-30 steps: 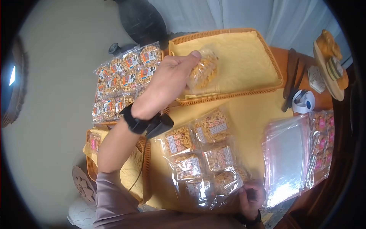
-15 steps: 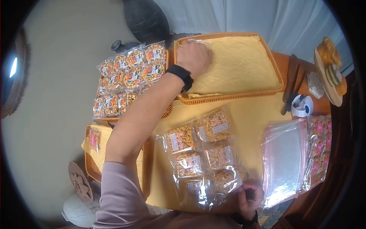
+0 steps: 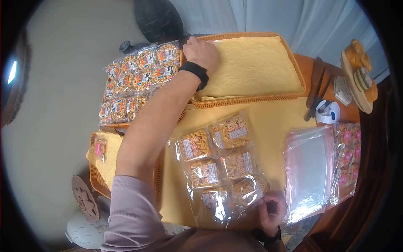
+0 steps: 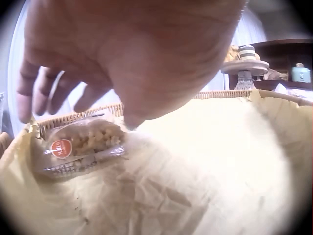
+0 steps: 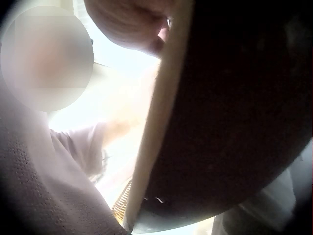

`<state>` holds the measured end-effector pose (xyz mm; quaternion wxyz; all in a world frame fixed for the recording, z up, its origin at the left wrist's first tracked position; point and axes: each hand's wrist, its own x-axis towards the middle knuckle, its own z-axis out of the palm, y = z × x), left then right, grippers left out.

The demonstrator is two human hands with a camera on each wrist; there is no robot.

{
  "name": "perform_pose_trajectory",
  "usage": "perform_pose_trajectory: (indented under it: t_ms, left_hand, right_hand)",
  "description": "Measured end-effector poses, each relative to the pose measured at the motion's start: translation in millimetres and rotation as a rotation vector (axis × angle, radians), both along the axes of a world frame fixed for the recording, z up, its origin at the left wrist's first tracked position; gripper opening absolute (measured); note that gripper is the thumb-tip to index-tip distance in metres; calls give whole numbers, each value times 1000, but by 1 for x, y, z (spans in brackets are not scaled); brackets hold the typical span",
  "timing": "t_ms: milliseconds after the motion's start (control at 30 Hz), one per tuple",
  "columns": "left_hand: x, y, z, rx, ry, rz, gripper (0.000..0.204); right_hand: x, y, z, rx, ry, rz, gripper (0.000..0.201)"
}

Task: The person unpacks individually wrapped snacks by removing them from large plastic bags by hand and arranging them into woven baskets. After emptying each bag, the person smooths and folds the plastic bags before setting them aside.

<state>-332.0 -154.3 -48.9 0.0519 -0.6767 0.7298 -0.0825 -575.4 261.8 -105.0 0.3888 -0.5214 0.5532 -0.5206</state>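
Observation:
My left hand (image 3: pixel 202 54) reaches over the far left corner of a paper-lined wicker basket (image 3: pixel 252 102). In the left wrist view its fingers (image 4: pixel 57 90) are loosely spread above a clear pack of nuts (image 4: pixel 85 147) with an orange round sticker, lying on the lining. The hand mostly hides this pack in the head view. Several clear packs of cashews (image 3: pixel 237 164) with white labels lie in rows on the yellow cloth. By the near edge, my right hand (image 3: pixel 275 210) has thumb and forefinger together at the corner of the nearest cashew pack (image 3: pixel 249 191).
Left of the big basket, another basket holds several labelled nut packs (image 3: pixel 142 80). A smaller lined basket (image 3: pixel 157 185) stands nearer, with one pink-labelled pack (image 3: pixel 100 149). On the right lie clear plastic bags (image 3: pixel 308 164), pink-labelled packs (image 3: pixel 346 155) and a white tape roll (image 3: pixel 327 112).
My left hand has carried a nut pack to the far left corner of the big basket and let it go there. The right hand has stayed at the near edge.

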Motion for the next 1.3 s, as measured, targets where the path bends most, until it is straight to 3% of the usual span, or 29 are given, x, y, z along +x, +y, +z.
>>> perform_pose_trajectory:
  t_ms: [67,100,167,200,267,400,467,533,600,833,1033,1133,1233,1300]
  left_hand:
    - [7,4,-9,-139,-34,-257,49]
    - [7,6,-8,-142,-34,-259,49]
    - [6,12,-7,86,108,-209,61]
    - [2,16,-4,86,108,-209,61]
    - [-9,21,8,184,-88,-41,70]
    - [-6,25,5,69,-118,0,77]
    - [-3,43,35,-177,235,-209,79]
    - [7,86,93,-346,620,-454,71]
    - [12,163,151,-508,928,-492,47]
    - [-8,242,128,-463,1182,-517,44]
    - [-5,313,126,-463,1346,-542,42]
    - [-1,332,134,-469,1393,-622,40]
    - [4,370,133,-410,1426,-590,39]
    - [7,391,134,-347,1442,-580,38]
  right_hand:
    - [4,-1,5,44,-27,-14,20]
    - [6,-1,6,90,-58,-28,17]
    - [6,1,5,112,-77,-24,17]
    - [5,2,4,138,-95,-19,17]
    - [8,-1,5,125,-128,-25,16]
    - [10,-1,4,92,-204,-42,16]
    - [10,-2,3,104,-203,-29,17]
    - [9,1,0,133,-193,-30,17]
    - [6,0,-8,56,-159,14,18]
    - [6,-2,-15,-25,-6,45,18]
    - [8,5,-2,10,-269,-43,17]
    - [4,0,5,-268,-80,-74,21]
    - [-1,14,64,-353,-76,-218,28]
    - [-15,19,116,-594,3,-106,48]
